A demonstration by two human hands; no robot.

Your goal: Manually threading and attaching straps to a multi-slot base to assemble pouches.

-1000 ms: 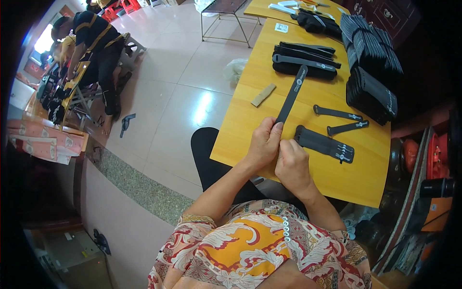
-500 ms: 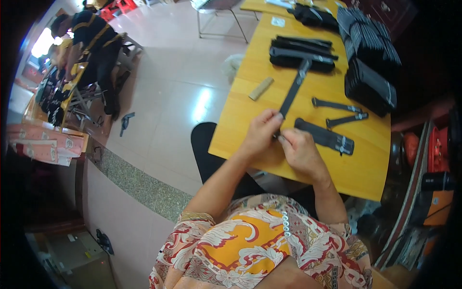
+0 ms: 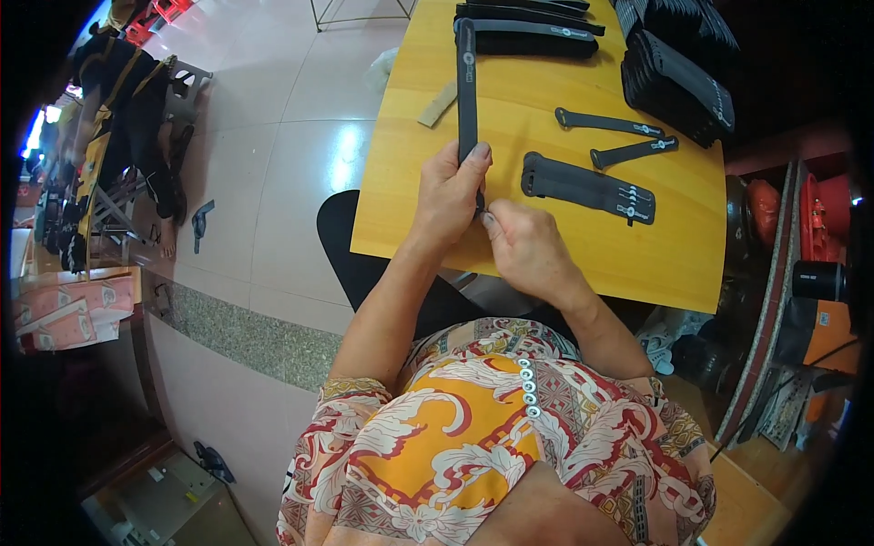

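A long narrow black fabric strap (image 3: pixel 467 91) stands out from my closed left hand (image 3: pixel 446 196), its far end reaching toward a stack of black folded pieces (image 3: pixel 537 42). Thumb and fingers of the left hand wrap the strap near its lower end. Just below, my right hand (image 3: pixel 533 250) pinches that same end, which is mostly hidden between the hands. Right of them a wide flat black fabric piece (image 3: pixel 587 186) with pale print lies on the yellow table (image 3: pixel 519 114). Beyond it lie two short black straps, one (image 3: pixel 608 122) farther and one (image 3: pixel 635 152) nearer.
A tan flat block (image 3: pixel 439 106) lies near the table's left edge. A tall pile of grey-black pieces (image 3: pixel 678 86) occupies the far right. Shelves with a red container (image 3: pixel 827 223) stand to the right. Across the floor, another person (image 3: pixel 127 91) bends over a second table.
The view has shifted, so the table sits higher and farther left. The strap has swung from slanting right to nearly upright. Both hands keep their hold on it.
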